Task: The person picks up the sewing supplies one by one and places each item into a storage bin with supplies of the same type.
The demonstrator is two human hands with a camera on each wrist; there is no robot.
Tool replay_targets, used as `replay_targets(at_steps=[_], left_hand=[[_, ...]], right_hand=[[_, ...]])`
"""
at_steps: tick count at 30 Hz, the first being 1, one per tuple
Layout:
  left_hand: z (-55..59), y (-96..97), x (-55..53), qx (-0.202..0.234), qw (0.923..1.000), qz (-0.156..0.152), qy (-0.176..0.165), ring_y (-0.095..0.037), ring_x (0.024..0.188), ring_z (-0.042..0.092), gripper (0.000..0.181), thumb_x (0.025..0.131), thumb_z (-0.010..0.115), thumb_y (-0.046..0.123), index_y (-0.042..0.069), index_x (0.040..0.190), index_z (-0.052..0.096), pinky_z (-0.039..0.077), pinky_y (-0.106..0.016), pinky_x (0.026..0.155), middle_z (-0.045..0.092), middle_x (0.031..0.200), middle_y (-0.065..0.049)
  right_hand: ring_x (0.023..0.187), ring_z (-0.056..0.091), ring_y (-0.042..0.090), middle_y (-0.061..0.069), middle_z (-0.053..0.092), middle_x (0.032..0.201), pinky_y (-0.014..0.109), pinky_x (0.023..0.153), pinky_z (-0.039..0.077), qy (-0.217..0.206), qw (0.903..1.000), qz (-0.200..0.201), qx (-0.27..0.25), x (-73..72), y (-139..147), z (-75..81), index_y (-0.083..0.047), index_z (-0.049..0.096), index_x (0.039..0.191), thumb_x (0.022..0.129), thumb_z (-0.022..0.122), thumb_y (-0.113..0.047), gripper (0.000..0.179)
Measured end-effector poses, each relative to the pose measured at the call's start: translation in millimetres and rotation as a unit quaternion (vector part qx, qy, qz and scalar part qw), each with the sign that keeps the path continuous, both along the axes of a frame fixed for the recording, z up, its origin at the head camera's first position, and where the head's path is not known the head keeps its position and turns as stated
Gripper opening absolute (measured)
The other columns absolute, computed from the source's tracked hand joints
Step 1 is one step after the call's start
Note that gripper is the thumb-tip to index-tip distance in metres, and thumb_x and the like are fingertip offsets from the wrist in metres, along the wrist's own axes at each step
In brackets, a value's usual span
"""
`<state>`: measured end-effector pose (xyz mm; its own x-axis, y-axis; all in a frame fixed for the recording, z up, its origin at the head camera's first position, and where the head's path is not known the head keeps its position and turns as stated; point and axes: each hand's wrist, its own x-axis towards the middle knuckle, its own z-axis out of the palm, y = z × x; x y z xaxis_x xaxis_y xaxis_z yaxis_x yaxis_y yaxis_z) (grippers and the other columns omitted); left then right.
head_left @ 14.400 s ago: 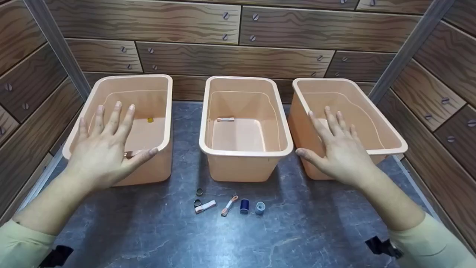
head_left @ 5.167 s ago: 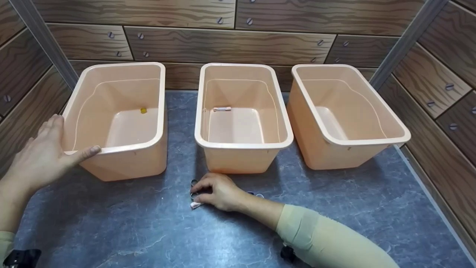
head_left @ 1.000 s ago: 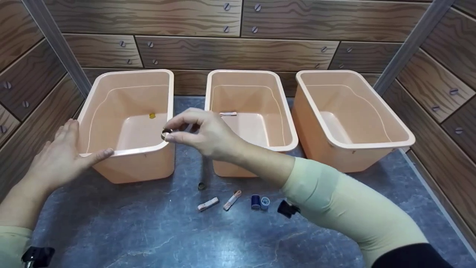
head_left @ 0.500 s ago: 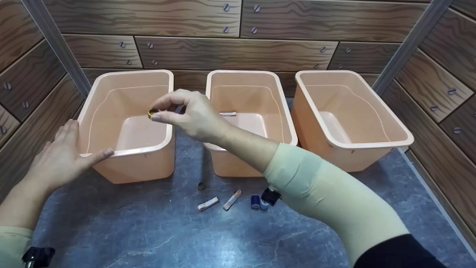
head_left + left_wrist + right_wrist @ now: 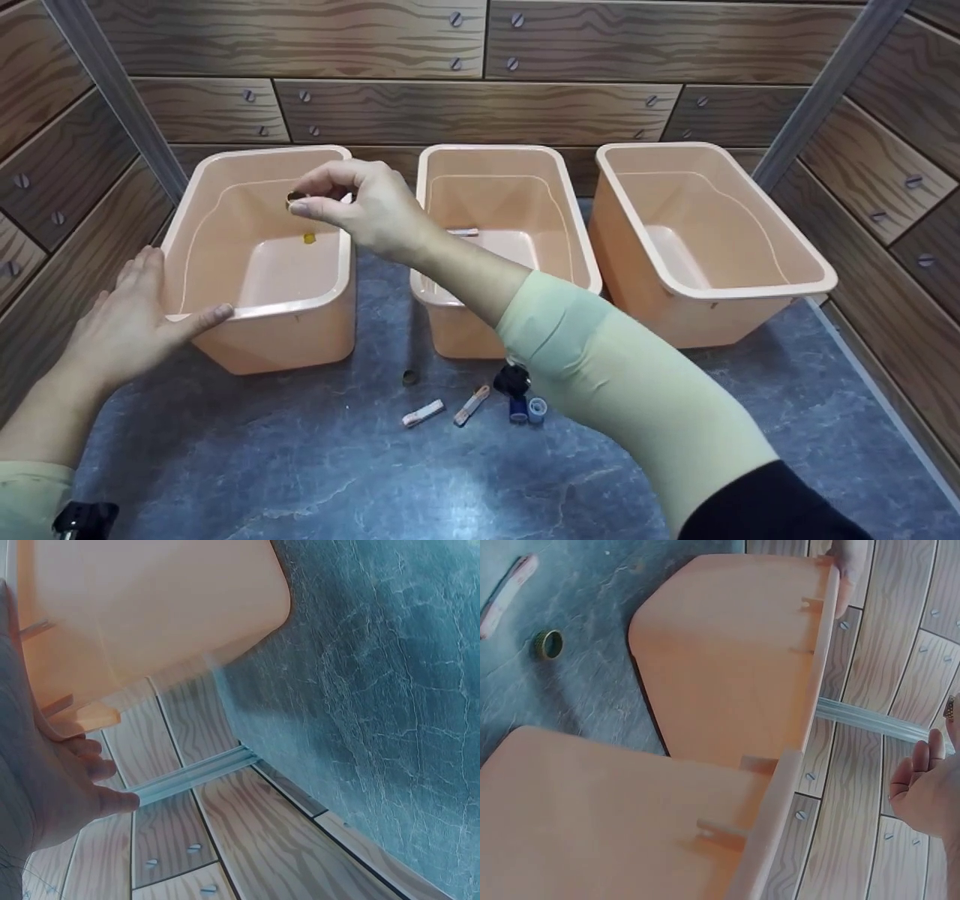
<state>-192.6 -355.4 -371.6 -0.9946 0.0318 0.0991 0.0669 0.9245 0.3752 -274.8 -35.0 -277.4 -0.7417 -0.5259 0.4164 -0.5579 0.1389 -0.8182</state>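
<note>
My right hand [image 5: 367, 206] is over the left bin [image 5: 279, 337], well above its floor. Its thumb and fingers pinch a dark gold ring thimble [image 5: 295, 199], whose dimpled band shows in the right wrist view. At the left bin's near left corner rests my left hand [image 5: 124, 322], thumb straight across the front rim and fingers along the outer side. A small yellow piece [image 5: 309, 238] lies inside that bin. Another ring thimble [image 5: 409, 377] stands on the table, near two folded bundles of pale cord, a white one [image 5: 423, 413] and a pinkish one [image 5: 472, 406].
A middle bin [image 5: 472, 341] holds one pale bundle [image 5: 463, 232] and is partly covered by my right forearm. The right bin [image 5: 712, 319] stands beside it. On the table, a dark blue thread spool [image 5: 518, 409] and a light blue one [image 5: 537, 410] stand close together.
Over the last second my right hand has carried the thimble left and away, over the left bin. Earlier it took it from the table. My left hand, first held over the bin, now rests on it.
</note>
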Motion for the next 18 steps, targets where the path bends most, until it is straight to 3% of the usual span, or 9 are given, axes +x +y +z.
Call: replay_targets(at_steps=[6,18], left_hand=[[-1.0,-0.5,-0.3,-0.002,1.0,0.002,0.002,-0.062,0.154,0.003,0.124,0.097,0.064,0.068,-0.015,0.162,-0.002,0.01,-0.086,0.111,0.001,0.165,-0.045],[-1.1,0.2,0.0,0.001,1.0,0.002,0.005,-0.061,0.154,0.005,0.125,0.095,0.065,0.069,-0.014,0.163,0.001,0.01,-0.087,0.11,0.004,0.165,-0.045]], right_hand=[[0.085,0.065,0.008,-0.004,0.078,0.099,0.021,0.077,0.053,-0.026,0.9995,-0.013,0.011,-8.2,-8.6,-1.8,-0.008,0.081,0.11,0.094,0.084,-0.018,0.019],[0.077,0.066,0.003,-0.007,0.078,0.092,0.021,0.07,0.054,-0.038,0.9985,-0.034,-0.02,-15.2,-36.7,-24.3,-0.008,0.083,0.108,0.094,0.084,-0.017,0.017]])
